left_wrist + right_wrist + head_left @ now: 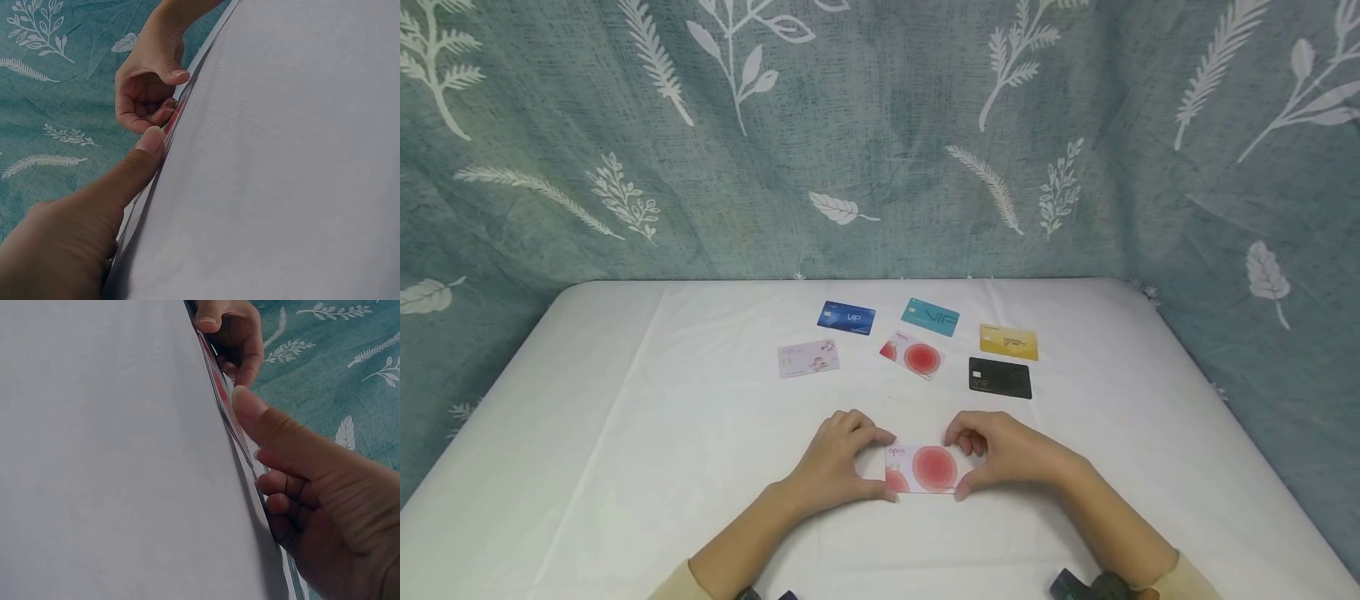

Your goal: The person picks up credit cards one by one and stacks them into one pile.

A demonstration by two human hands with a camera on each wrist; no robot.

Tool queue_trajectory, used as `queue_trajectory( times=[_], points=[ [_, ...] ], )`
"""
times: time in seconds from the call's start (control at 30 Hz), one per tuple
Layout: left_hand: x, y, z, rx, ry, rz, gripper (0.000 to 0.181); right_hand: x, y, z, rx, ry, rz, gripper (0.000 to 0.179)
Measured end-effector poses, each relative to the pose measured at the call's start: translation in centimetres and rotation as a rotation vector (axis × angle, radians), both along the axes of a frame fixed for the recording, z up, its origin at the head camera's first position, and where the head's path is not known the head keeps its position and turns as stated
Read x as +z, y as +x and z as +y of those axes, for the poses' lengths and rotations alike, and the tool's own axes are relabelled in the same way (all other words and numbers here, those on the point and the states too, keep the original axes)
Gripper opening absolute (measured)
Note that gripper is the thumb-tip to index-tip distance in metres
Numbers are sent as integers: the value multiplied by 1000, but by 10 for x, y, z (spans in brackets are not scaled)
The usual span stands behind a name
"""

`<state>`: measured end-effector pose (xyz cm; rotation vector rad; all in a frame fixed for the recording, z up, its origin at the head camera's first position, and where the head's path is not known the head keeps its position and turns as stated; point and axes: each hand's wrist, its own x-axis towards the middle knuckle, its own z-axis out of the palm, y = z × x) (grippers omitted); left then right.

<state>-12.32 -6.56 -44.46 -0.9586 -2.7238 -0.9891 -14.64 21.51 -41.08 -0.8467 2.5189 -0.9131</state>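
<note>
Noted at near middle of the white desk (647, 475): a pink-and-white card (917, 471), printed face up, long axis running left to right, lettering at far left corner with its top facing far, large red circle toward right end. Found clamped on left end: left hand (841, 460), thumb at near corner, finger at far corner. Found clamped on right end likewise: right hand (1006, 450). Recorded beyond, near to far: black card (1003, 379) at right, lilac card (808, 359) at left, matching card (917, 355) between and slanted, yellow card (1009, 342) at right, blue card (847, 318) and teal card (931, 317) farthest. Seen behind: leaf-patterned cloth (880, 142).
</note>
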Motion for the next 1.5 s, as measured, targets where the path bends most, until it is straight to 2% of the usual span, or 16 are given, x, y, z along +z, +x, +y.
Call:
queue_trajectory(
  times=[0.27, 0.47, 0.63, 0.9, 1.13, 1.27, 1.5],
  points=[
    [-1, -1, 0, 7, 68, -9, 61, -1, -1, 3, -28, -113, -80, 46],
    [1, -1, -1, 23, 169, -23, 60, 1, -4, 1, -60, -170, -105, 45],
    [1, -3, -3, 29, 201, -30, 59, 3, -7, 0, -57, -197, -79, 45],
    [1, -6, -5, 63, 245, 39, 60, 8, -12, -5, -65, -205, -41, 46],
    [11, -7, -4, 128, 317, 93, 58, 11, -18, -13, -51, -230, -23, 46],
    [15, -8, -4, 144, 351, 123, 59, 12, -21, -17, -51, -236, -14, 44],
    [20, -9, -8, 178, 338, 109, 60, 17, -29, -26, -41, -249, 19, 46]
  ],
)
